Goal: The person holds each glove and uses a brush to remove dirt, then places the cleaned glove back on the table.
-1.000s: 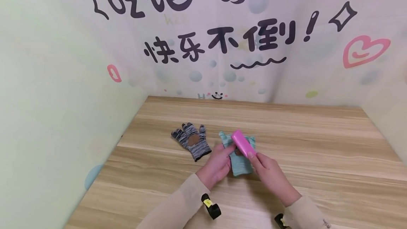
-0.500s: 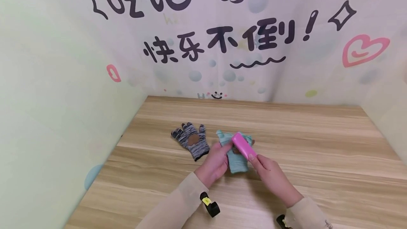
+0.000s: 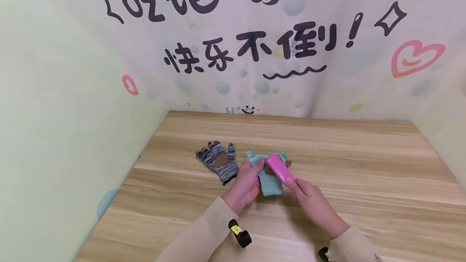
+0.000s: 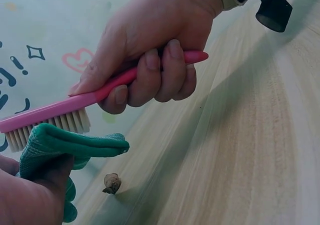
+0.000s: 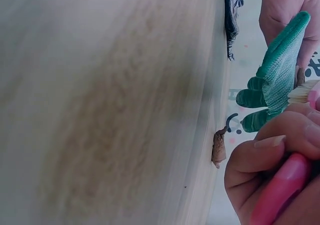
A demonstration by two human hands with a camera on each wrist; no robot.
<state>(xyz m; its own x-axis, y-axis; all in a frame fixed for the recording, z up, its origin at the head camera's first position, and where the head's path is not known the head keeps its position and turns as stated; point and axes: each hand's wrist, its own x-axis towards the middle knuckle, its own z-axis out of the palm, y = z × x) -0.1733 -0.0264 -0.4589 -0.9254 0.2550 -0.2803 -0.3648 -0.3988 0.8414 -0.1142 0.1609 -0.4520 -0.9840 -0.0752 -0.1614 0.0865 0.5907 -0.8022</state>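
Pinches the green glove (image 3: 271, 186) in the left hand (image 3: 247, 183), thumb on the face and other fingers mostly hidden behind, and so holds it up off the wooden table (image 3: 364, 165). Grips the pink brush (image 3: 282, 170) in the right hand (image 3: 314, 203), above and to the right of the green glove, with fingers curled tight round the handle and thumb stretched along the top. Sets the pale bristles (image 4: 75, 120) against the green glove by its brown patch (image 3: 269, 170); cannot tell how much of that patch is covered. Has a grey striped glove (image 3: 228, 170) lying flat to the left of the green glove, fingers spread. Has a brown crumpled scrap (image 5: 218, 147) on the table just beyond the green glove; cannot tell what it is. Reaches toward the green glove in beige sleeves (image 3: 204, 229), facing a printed cloth (image 3: 364, 88) behind it.
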